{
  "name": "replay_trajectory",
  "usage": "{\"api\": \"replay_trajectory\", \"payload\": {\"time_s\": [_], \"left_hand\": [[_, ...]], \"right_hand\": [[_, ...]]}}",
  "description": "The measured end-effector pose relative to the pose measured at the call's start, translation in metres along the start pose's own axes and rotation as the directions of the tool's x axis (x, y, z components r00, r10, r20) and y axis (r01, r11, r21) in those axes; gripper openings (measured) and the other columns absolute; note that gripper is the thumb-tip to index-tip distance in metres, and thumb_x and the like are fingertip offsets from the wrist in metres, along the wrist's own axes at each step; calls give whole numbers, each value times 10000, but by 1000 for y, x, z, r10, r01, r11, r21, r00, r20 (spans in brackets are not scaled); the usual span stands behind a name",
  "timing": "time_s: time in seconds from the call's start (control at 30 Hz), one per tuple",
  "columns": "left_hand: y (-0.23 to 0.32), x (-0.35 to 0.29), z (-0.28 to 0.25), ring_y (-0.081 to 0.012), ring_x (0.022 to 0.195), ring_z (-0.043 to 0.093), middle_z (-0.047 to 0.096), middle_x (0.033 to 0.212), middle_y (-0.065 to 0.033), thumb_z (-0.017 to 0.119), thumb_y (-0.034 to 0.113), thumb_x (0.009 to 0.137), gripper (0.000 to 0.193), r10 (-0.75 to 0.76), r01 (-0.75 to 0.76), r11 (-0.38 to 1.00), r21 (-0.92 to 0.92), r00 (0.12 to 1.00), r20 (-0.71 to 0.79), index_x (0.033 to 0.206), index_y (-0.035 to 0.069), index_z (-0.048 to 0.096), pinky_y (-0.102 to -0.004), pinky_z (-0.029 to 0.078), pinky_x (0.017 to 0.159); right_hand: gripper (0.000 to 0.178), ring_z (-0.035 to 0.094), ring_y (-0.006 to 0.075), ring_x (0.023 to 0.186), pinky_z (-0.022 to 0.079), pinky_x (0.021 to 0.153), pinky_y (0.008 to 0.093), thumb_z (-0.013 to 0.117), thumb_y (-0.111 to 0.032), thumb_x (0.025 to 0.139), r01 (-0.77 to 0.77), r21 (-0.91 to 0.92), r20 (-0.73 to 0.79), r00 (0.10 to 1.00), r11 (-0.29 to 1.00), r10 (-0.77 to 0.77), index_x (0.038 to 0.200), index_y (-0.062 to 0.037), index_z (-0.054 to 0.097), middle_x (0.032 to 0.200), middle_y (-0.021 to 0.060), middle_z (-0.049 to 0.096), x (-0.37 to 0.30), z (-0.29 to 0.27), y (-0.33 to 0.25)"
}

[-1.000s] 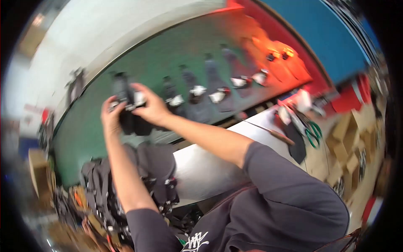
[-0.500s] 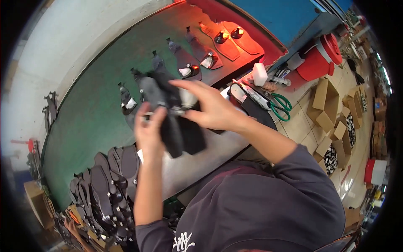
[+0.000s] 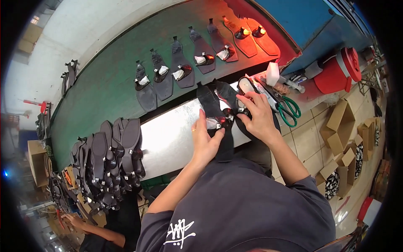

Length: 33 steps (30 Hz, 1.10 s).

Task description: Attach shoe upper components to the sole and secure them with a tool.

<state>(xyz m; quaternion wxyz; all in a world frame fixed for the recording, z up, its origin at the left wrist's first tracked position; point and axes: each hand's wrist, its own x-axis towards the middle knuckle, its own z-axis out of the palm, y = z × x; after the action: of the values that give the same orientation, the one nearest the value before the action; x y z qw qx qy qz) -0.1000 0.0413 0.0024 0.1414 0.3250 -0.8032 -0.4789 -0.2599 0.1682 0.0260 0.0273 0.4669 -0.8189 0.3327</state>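
Note:
Over the metal front edge of the bench I have a pair of flat black sandals. My left hand (image 3: pixel 205 140) pinches the left sandal (image 3: pixel 225 145) at its toe strap, beside white paper stuffing. My right hand (image 3: pixel 259 116) has its thumb and fingers curled at the strap of the right sandal (image 3: pixel 226 91), whose lower part is partly hidden by the hand. Beyond my hands, a row of similar sandals (image 3: pixel 182 77) lies on the green bench top (image 3: pixel 113 90), several straps stuffed with white paper. The two at the right end glow under red light.
Stacked black sandals (image 3: pixel 100 151) stand at the left of the bench. Green-handled scissors (image 3: pixel 289 111), a white block (image 3: pixel 272 74) and a red jug (image 3: pixel 336 71) sit at the right. Cardboard boxes (image 3: pixel 338 126) are on the tiled floor. A co-worker's hand (image 3: pixel 74 221) shows at lower left.
My hands have brought the sandals from over the green top back toward me, above the metal edge. They are now held lower and farther apart. The view has shifted too.

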Motion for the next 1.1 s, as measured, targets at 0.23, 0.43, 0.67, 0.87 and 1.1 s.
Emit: {"api": "replay_trajectory", "payload": {"time_s": [0.23,0.43,0.67,0.87,1.1], "left_hand": [[-27,6,10,-350,1162,463,529,1272,-156,744,242,775,612,492,-374,833,408,838,-235,1311,34,536,-425,364,968],[-31,3,-13,-326,1212,452,474,1348,-156,685,145,763,612,516,-465,853,238,820,-249,1344,59,512,-410,374,996],[-82,116,-124,-350,1174,476,514,1296,-182,682,280,813,614,247,-150,968,199,690,-681,1331,19,479,-430,370,1001],[-150,206,-186,-385,1138,546,610,1207,-158,670,371,810,545,87,154,916,370,825,-558,1295,158,541,-463,445,932],[-127,187,-167,-359,1054,606,665,1108,-164,726,413,769,385,87,133,900,416,879,-469,1040,140,715,-445,478,865]], "right_hand": [[480,526,322,983,464,843,408,771,-109,681,23,64,-144,989,998,-14,1142,-101,639,1137,132,523,-16,20,5],[659,509,347,1035,422,892,437,787,-124,647,-18,10,-108,994,1000,19,1266,-114,562,1230,148,495,-24,8,-11],[556,501,328,1050,413,921,399,722,-59,703,-27,27,-240,970,999,32,1243,-78,589,1259,151,493,-38,-25,-31],[427,507,296,1090,423,926,363,699,-63,758,-19,124,-179,983,992,41,1181,-68,639,1247,135,504,-38,-28,-54],[401,551,323,1012,441,883,386,693,-134,778,-167,17,-237,957,986,167,1168,-63,633,1090,144,599,-50,-30,-9]]}}
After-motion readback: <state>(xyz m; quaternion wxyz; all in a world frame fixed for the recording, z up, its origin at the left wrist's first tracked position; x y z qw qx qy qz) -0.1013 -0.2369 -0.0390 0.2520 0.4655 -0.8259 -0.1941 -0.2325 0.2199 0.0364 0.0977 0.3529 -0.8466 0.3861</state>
